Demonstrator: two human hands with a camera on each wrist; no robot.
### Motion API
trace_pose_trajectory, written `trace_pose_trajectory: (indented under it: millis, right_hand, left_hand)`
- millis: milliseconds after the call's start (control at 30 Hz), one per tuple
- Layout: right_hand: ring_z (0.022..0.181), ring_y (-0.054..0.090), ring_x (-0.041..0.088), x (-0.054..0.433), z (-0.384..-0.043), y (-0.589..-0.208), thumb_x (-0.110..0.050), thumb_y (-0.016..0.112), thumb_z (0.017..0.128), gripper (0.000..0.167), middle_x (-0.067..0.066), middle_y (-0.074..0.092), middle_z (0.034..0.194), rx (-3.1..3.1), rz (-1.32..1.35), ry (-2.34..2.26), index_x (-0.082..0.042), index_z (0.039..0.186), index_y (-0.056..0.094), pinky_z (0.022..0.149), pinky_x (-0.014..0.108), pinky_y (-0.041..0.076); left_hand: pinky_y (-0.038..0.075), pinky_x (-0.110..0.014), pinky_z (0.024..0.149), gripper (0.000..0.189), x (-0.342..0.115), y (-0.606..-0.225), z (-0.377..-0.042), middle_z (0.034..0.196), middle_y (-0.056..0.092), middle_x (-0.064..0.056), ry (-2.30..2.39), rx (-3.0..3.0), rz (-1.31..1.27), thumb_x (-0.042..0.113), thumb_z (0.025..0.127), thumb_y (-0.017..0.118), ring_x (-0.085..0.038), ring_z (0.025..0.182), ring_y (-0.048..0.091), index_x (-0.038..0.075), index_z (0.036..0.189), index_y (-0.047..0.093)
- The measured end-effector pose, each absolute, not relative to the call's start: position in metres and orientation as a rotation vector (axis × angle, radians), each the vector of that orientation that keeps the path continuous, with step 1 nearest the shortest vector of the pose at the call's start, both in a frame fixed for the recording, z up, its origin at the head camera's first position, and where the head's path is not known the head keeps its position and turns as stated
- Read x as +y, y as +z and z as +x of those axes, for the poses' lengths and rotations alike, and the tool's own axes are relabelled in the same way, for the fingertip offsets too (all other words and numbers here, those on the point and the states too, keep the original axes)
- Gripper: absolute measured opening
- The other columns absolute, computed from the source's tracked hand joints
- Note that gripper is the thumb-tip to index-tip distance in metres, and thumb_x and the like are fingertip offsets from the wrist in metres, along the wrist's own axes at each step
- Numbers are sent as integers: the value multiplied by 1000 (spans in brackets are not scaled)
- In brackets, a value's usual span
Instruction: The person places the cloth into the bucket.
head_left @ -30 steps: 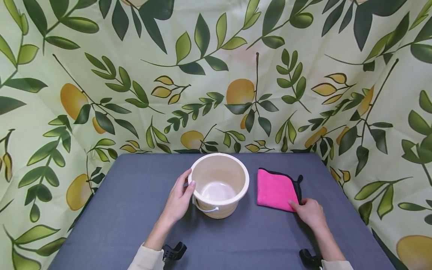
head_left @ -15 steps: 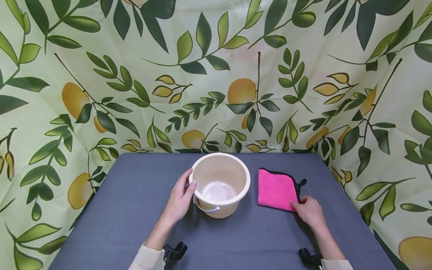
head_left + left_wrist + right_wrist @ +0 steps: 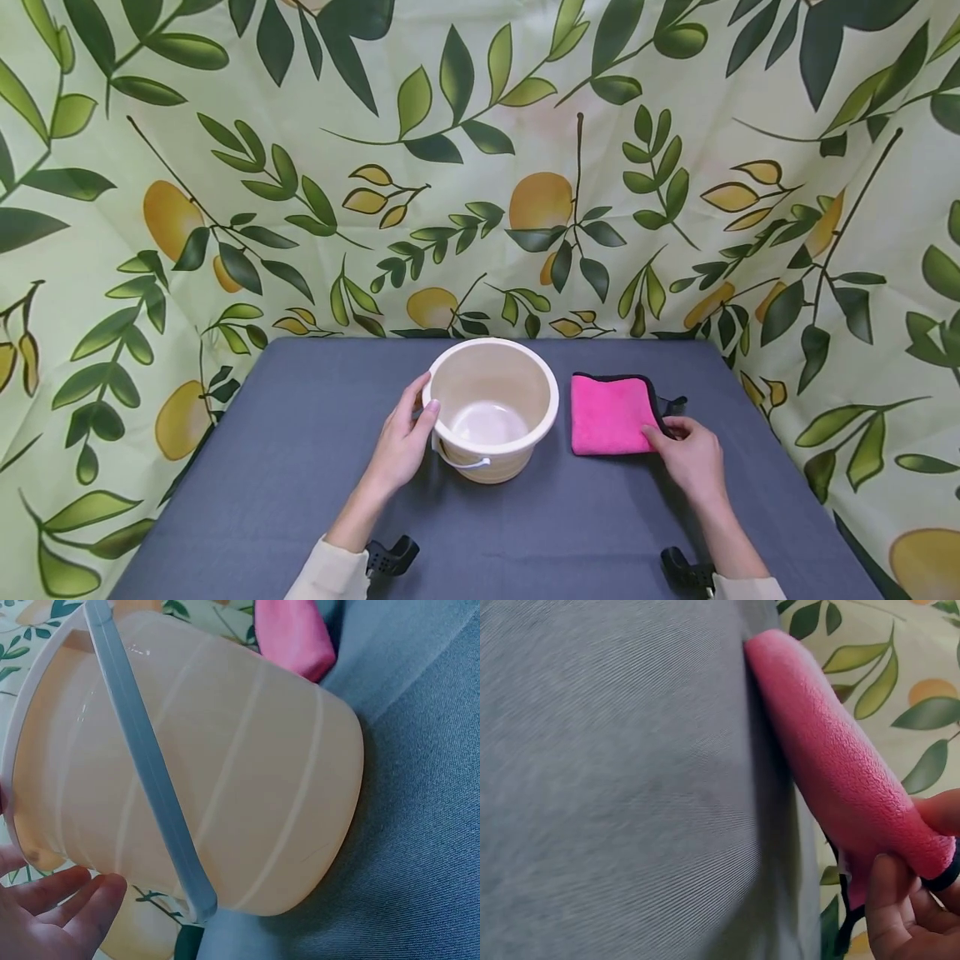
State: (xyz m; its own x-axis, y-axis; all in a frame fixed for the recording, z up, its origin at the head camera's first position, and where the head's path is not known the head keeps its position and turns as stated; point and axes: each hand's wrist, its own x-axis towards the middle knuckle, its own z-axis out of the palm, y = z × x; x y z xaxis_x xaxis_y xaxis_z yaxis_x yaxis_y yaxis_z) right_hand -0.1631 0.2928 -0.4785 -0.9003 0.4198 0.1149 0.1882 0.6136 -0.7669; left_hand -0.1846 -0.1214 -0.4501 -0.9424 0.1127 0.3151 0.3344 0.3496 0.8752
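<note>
A cream bucket [image 3: 491,425] with a white rim stands upright on the table, its handle [image 3: 154,765] hanging down at the front. My left hand [image 3: 401,442] holds it by the left side of the rim, thumb over the edge and fingers along the outside. To the bucket's right is a folded pink cloth [image 3: 611,417] with black edging. My right hand [image 3: 690,462] pinches its near right corner between thumb and fingers. In the right wrist view the pinched side of the cloth [image 3: 840,750] is raised off the table, while its far end still lies at the surface. A dark loop sticks out behind the fingers.
A blue-grey cloth covers the table [image 3: 315,417]. Behind and at both sides hangs a fabric backdrop [image 3: 465,183] with leaves and orange fruit. Black wrist devices [image 3: 392,556] sit at both wrists.
My right hand has moved slightly up with the cloth's near right corner, tilting that side off the table. The left hand stays at the bucket's rim. The head view has shifted a little.
</note>
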Motion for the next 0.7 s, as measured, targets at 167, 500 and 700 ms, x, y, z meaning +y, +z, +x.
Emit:
trace_pose_trajectory:
  millis: [167, 500, 700]
  right_hand:
    - [106, 59, 36, 287, -164, -467, -37, 77, 90, 51, 27, 66, 116, -2528, -466, 1207, 4, 118, 67, 81, 37, 45]
    - [91, 52, 18, 277, -167, -452, -40, 78, 89, 45, 15, 67, 108, -2431, -390, 1237, -3, 115, 71, 68, 22, 41]
    - [87, 56, 8, 271, -170, -442, -35, 80, 89, 40, 11, 68, 108, -2387, -338, 1285, -6, 114, 72, 67, 16, 44]
  left_hand:
    - [48, -53, 104, 51, -121, -449, -184, 150, 51, -15, -1652, -2405, -390, 27, 106, 55, -31, 130, 55, 14, 154, 42]
    - [50, -53, 100, 52, -123, -451, -188, 149, 52, -18, -1679, -2371, -410, 25, 105, 59, -34, 129, 56, 10, 153, 44]
    - [48, -55, 102, 53, -126, -450, -192, 147, 54, -17, -1738, -2353, -395, 23, 101, 65, -35, 130, 56, 10, 150, 48]
